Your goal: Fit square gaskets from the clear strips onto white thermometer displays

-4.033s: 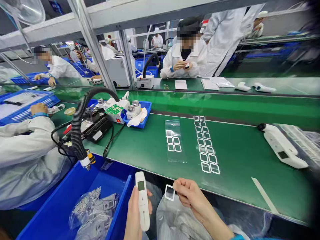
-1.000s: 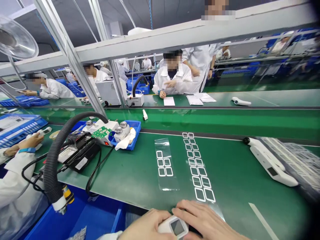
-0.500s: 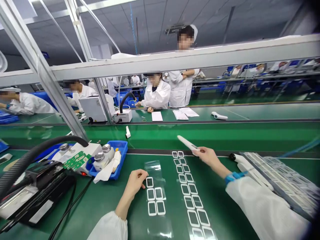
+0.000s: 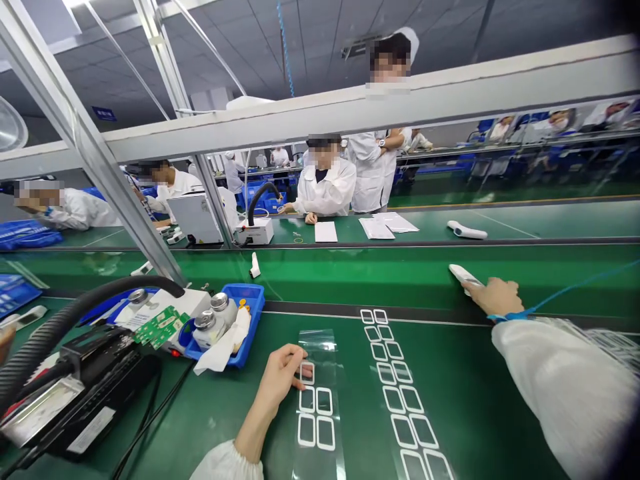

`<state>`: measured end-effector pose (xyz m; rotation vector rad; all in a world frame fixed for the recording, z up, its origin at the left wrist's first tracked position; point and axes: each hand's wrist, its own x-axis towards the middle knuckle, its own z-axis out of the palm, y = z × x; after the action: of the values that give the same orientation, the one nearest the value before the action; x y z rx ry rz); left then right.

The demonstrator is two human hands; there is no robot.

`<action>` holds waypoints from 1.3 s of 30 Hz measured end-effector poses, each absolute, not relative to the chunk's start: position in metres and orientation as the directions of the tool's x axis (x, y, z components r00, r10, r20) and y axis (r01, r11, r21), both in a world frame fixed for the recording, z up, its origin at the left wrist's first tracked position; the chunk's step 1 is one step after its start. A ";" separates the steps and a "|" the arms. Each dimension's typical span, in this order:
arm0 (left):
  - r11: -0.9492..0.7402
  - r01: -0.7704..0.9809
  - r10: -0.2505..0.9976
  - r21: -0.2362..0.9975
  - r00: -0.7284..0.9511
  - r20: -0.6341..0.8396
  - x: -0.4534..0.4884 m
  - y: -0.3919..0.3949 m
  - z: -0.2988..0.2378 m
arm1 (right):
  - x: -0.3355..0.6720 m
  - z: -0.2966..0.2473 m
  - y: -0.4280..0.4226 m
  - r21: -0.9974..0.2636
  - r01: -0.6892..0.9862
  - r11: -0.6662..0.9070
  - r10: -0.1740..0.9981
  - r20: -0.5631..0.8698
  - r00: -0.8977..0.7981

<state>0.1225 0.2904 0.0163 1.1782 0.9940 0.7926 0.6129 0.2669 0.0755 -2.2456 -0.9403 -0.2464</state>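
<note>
Hands well apart now! The left hand (image 4: 280, 377) is on a frame (image 4: 307, 372) on the clear strip (image 4: 315, 340), grip unclear; the right hand (image 4: 500, 298) is clamped on a white handheld device (image 4: 460, 273), far right.

Left hand (image 4: 279, 379), right hand (image 4: 496, 297), both outstretched

No legible text or labels

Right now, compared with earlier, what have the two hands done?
The right hand has taken the white handheld device from the left hand and moved it rightward, past the frame rows. That hand has gone to the top frame on the clear film, touching it. The frame rows stayed in place.
</note>
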 end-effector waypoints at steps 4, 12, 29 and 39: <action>0.208 -0.021 0.916 0.978 0.354 -0.188 0.124 0.290 0.013 | 0.558 0.071 0.265 -0.572 0.701 -0.425 0.676 0.314 0.666; 0.152 -0.058 0.942 0.987 0.310 -0.127 0.124 0.290 0.002 | 0.339 0.055 0.229 -0.505 0.806 0.308 0.917 0.384 -0.110; 0.188 -0.037 0.942 0.981 0.290 -0.170 0.126 0.290 0.005 | 0.273 0.041 0.240 -0.497 0.828 0.259 0.954 0.265 -0.139; 0.206 -0.088 0.947 0.975 0.269 -0.176 0.123 0.286 0.016 | 0.263 0.042 0.218 -0.483 0.802 0.351 0.930 0.279 -0.239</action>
<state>0.1234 0.2862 0.0161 1.0987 1.0212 0.9305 0.2634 0.2181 0.0416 -1.5041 -2.1008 0.3244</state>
